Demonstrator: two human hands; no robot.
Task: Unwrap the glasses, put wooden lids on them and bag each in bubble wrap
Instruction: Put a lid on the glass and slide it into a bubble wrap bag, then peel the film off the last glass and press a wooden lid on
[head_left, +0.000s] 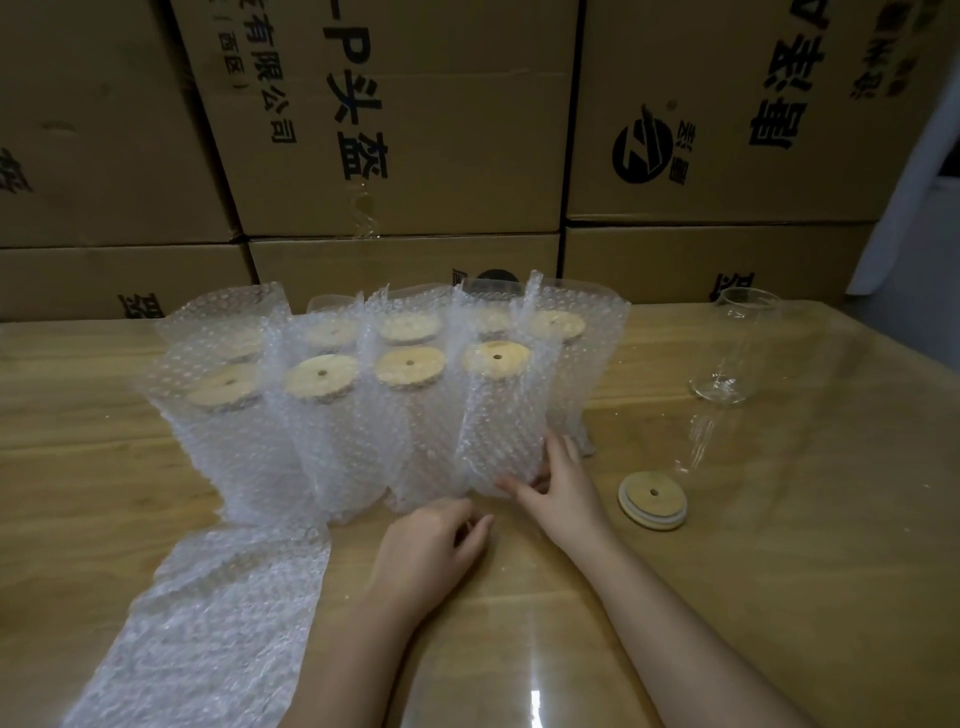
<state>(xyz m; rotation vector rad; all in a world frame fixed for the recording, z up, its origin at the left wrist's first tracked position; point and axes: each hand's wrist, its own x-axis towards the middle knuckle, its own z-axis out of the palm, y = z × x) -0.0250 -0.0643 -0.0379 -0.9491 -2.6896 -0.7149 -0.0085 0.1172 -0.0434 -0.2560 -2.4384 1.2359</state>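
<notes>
Bagged, lidded glasses in rows on a glossy wooden table (779, 545).
Nearest, a flat, knobbly bubble-wrap strip (208, 623) runs lengthwise away from the viewer. Beside it the left hand (436, 540) rests with fingers loosely curled, holding nothing. The right hand (561, 483) pinches the bottom edge of the front-right bagged glass (493, 410), which stands upright, round lid on top. A loose wooden lid (653, 500) lies flat; farther off a bare glass (737, 348) stands upright before printed cardboard cartons (415, 130).

wooden table (805, 545), bagged glasses (498, 415), bare glass (732, 353), loose lid (653, 499), bubble wrap (218, 623)
</notes>
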